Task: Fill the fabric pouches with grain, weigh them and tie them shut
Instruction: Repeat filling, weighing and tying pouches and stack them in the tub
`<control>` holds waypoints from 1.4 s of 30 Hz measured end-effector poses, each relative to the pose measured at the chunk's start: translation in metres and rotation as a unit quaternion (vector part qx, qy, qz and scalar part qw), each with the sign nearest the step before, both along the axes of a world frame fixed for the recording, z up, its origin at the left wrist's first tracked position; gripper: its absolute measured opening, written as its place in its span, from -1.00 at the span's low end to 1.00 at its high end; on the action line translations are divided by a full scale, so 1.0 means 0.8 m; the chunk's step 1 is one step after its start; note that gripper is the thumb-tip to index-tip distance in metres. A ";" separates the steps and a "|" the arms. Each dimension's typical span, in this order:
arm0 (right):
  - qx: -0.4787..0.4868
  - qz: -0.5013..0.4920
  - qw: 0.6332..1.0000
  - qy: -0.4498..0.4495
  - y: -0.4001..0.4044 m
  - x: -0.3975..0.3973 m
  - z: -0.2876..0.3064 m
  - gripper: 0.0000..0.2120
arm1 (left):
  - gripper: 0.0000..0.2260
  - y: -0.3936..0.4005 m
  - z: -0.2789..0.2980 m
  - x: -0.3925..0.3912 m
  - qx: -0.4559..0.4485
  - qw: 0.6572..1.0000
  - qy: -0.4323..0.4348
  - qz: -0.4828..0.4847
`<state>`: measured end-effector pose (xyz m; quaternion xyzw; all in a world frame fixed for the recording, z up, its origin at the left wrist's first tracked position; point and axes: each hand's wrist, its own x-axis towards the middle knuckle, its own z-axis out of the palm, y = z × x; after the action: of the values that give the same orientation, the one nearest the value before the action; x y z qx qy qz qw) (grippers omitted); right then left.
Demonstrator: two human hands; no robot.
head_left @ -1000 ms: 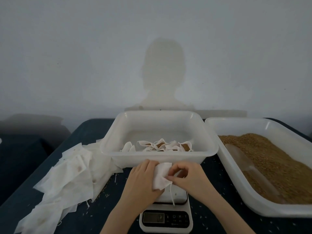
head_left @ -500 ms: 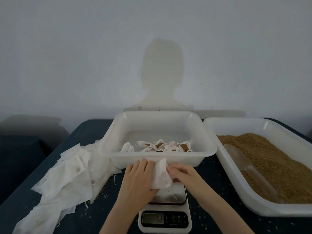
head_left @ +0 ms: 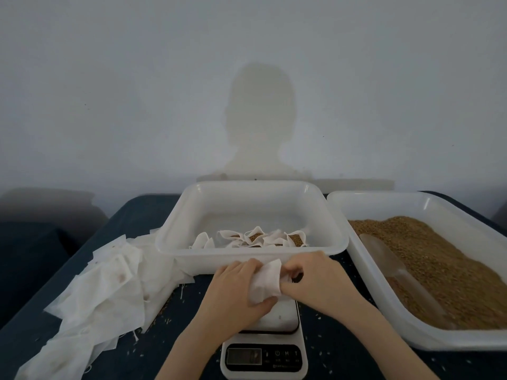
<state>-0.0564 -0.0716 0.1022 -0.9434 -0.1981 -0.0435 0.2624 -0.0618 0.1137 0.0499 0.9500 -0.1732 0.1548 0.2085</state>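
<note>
A white fabric pouch (head_left: 266, 281) sits between my two hands just above the white kitchen scale (head_left: 264, 349). My left hand (head_left: 236, 290) grips the pouch from the left, thumb under it. My right hand (head_left: 315, 278) pinches its right edge with curled fingers. Behind the hands a white tub (head_left: 247, 198) holds several filled pouches (head_left: 258, 238) with brown grain showing at their mouths. A larger white tray (head_left: 365, 272) on the right holds loose brown grain (head_left: 444, 270), and a clear scoop (head_left: 389, 264) lies in it.
A heap of empty white pouches (head_left: 101, 292) lies on the dark tabletop (head_left: 142, 215) to the left. Stray grains are scattered around the scale. A pale wall with my shadow stands behind the table.
Both hands have shifted slightly away from me with the pouch, toward the tub's front wall. My right hand's fingers have closed in on the pouch's right edge.
</note>
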 end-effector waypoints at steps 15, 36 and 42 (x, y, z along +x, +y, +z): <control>0.154 0.036 0.987 0.032 -0.077 0.009 0.038 -0.92 | -0.74 -0.008 0.013 0.014 0.015 0.995 0.097 -0.027; -0.290 -0.189 0.907 0.239 -0.268 0.062 -0.019 -0.89 | -0.80 -0.089 0.040 0.028 0.053 0.992 0.085 -0.077; -0.429 -0.271 0.859 0.065 -0.314 0.058 0.008 -0.81 | -0.83 -0.086 0.041 0.024 0.046 0.992 0.091 -0.073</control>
<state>-0.0096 -0.3232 0.1084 -0.9797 0.0837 0.0383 -0.1779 -0.0428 0.0452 0.0828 0.9535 -0.2294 0.0441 0.1907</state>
